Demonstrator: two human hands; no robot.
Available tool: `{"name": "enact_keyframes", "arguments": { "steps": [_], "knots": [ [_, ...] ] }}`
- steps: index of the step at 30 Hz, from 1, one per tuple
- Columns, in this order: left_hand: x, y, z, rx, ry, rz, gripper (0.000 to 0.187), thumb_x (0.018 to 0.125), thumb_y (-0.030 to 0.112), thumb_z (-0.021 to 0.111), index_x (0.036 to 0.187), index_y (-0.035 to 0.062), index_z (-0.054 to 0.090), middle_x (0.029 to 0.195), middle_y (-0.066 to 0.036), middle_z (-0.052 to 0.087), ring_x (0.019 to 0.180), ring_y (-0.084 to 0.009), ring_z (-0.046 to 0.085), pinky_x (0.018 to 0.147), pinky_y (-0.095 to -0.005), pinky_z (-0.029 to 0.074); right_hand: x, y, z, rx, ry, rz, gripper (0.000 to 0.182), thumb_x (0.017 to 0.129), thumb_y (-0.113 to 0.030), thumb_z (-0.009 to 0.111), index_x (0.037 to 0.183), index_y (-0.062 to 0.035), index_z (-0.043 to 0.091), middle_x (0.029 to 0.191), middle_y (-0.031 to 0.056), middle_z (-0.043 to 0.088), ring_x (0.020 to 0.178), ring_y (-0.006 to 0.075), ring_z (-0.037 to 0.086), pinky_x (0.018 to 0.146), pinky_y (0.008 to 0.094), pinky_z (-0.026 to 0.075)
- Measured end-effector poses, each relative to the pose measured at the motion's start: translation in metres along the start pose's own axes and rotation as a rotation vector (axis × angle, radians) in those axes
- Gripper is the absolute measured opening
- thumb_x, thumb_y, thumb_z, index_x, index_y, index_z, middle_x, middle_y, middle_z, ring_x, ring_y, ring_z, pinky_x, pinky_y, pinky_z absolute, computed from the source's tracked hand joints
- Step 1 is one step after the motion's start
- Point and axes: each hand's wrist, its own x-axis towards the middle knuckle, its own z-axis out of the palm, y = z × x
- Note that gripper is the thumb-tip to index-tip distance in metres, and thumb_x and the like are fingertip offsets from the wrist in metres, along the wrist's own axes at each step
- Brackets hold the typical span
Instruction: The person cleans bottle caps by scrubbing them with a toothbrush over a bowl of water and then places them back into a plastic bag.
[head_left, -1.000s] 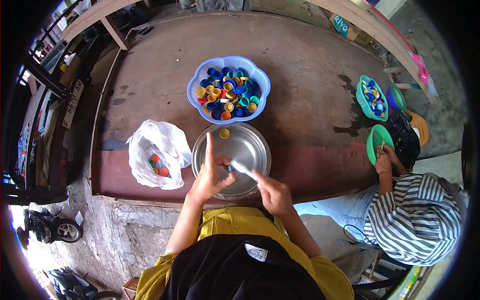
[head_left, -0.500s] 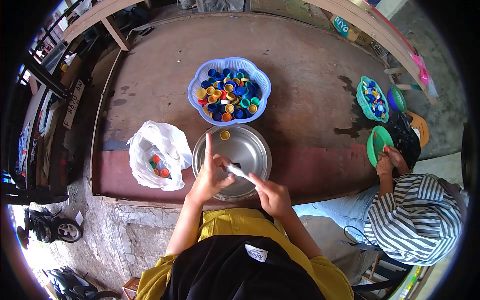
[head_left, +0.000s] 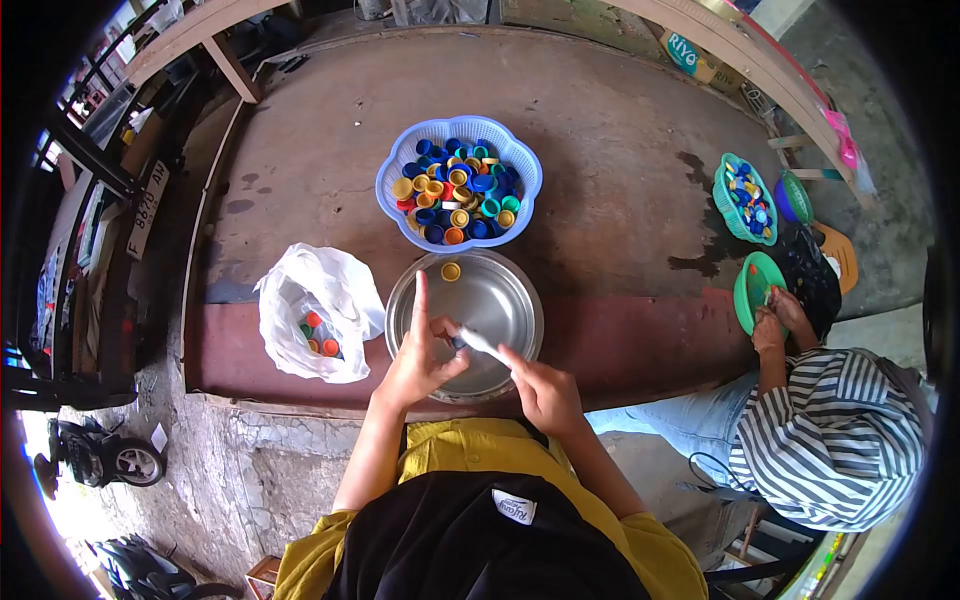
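Observation:
Over a steel bowl (head_left: 520,318), my left hand (head_left: 418,360) pinches a small dark bottle cap (head_left: 459,342) between thumb and fingers, its index finger pointing straight up. My right hand (head_left: 548,396) is closed around a narrow whitish tool (head_left: 482,344), knife-like in shape, whose far end meets the cap. A yellow bottle cap (head_left: 451,271) lies inside the bowl near its far rim. Just beyond stands a blue plastic basket (head_left: 384,180) heaped with blue, yellow, green and orange caps. Left of the bowl, an open white plastic bag (head_left: 345,270) holds several orange and green caps.
At the right, a person in a striped top (head_left: 830,430) works with both hands over a green bowl (head_left: 748,310). A teal basket of caps (head_left: 727,205) stands beyond it. The wooden table (head_left: 310,130) has a raised left edge and a dark red front strip (head_left: 620,340).
The dark cap has turned slightly in my left fingers, and the whitish tool has shifted a little against it. Nearby, the other person's hands have moved slightly over the green bowl.

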Motion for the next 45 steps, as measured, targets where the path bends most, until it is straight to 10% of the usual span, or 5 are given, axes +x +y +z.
{"name": "enact_keyframes", "arguments": {
  "steps": [18, 22, 34, 37, 45],
  "knots": [
    [0.0, 0.008, -0.004, 0.269, -0.029, -0.055, 0.109, 0.071, 0.0, 0.069, 0.143, 0.0083, -0.012, 0.083, -0.01, 0.057, 0.072, -0.0196, 0.056, 0.068, -0.0299, 0.046, 0.006, 0.018, 0.009, -0.11, 0.188, -0.079, 0.047, 0.084, -0.009, 0.055, 0.129, -0.0225, 0.049, 0.066, 0.0065, 0.056, 0.056, 0.025, 0.059, 0.051, 0.0379, 0.048],
    [0.004, 0.003, -0.003, 0.251, -0.013, 0.069, 0.109, 0.071, -0.003, 0.068, 0.143, 0.0087, -0.013, 0.087, -0.012, 0.057, 0.073, -0.0192, 0.058, 0.069, -0.0309, 0.048, -0.004, -0.004, 0.003, -0.162, -0.139, -0.038, 0.041, 0.085, -0.002, 0.051, 0.125, -0.0124, 0.053, 0.088, 0.0183, 0.064, 0.071, 0.0328, 0.063, 0.061, 0.0366, 0.051],
    [0.002, -0.002, -0.008, 0.15, -0.024, -0.031, 0.106, 0.073, -0.002, 0.066, 0.143, 0.007, -0.014, 0.086, -0.008, 0.059, 0.063, -0.0155, 0.051, 0.061, -0.0261, 0.045, 0.0, 0.012, 0.011, -0.14, 0.238, -0.06, 0.046, 0.083, -0.006, 0.054, 0.128, -0.0198, 0.051, 0.073, 0.0096, 0.061, 0.06, 0.0267, 0.06, 0.054, 0.0373, 0.049],
    [0.003, -0.006, -0.008, 0.154, -0.021, 0.007, 0.106, 0.073, -0.001, 0.067, 0.143, 0.006, -0.013, 0.088, -0.008, 0.059, 0.063, -0.0154, 0.051, 0.062, -0.026, 0.045, -0.01, -0.001, 0.008, -0.185, -0.052, -0.045, 0.045, 0.085, -0.004, 0.052, 0.128, -0.0168, 0.051, 0.083, 0.0127, 0.064, 0.066, 0.0289, 0.063, 0.058, 0.0375, 0.05],
    [0.005, 0.001, -0.008, 0.188, -0.027, 0.07, 0.104, 0.074, -0.004, 0.063, 0.142, 0.0063, -0.015, 0.088, -0.012, 0.059, 0.078, -0.0213, 0.06, 0.075, -0.0307, 0.048, -0.012, 0.003, 0.014, -0.118, -0.022, -0.046, 0.042, 0.086, -0.005, 0.05, 0.127, -0.0141, 0.052, 0.085, 0.0141, 0.065, 0.069, 0.0284, 0.064, 0.061, 0.0359, 0.051]
  ]
}}
